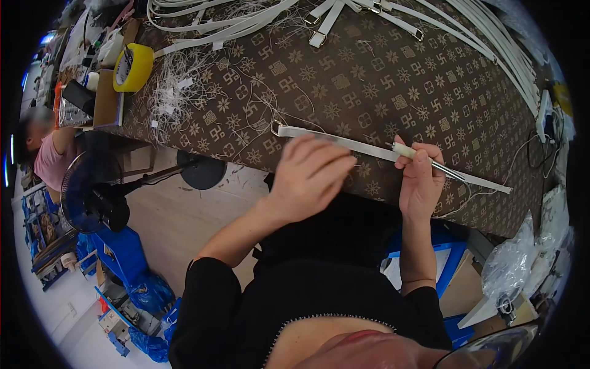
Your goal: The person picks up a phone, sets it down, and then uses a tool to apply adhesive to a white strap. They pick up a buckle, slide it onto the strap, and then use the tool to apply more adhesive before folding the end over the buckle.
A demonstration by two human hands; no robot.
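Observation:
A narrow white strap (369,148) lies across the brown patterned tablecloth, with a metal buckle (276,127) at its left end. Over its left part is my left hand (313,175), fingers loosely bent and apart, blurred by motion, with nothing visible in them. My right hand (423,178) pinches a slim pen-like tool (404,150) between thumb and fingers, just above the strap. This tool has a cream-coloured end and a silver shaft pointing down to the right. A thin thread trails near the strap's right end.
Loose white threads (178,92) are heaped at the table's left, by a yellow tape roll (134,67). More white straps (491,43) lie along the far and right edges. A black fan (101,190) stands left on the floor; another person (52,154) is beyond it.

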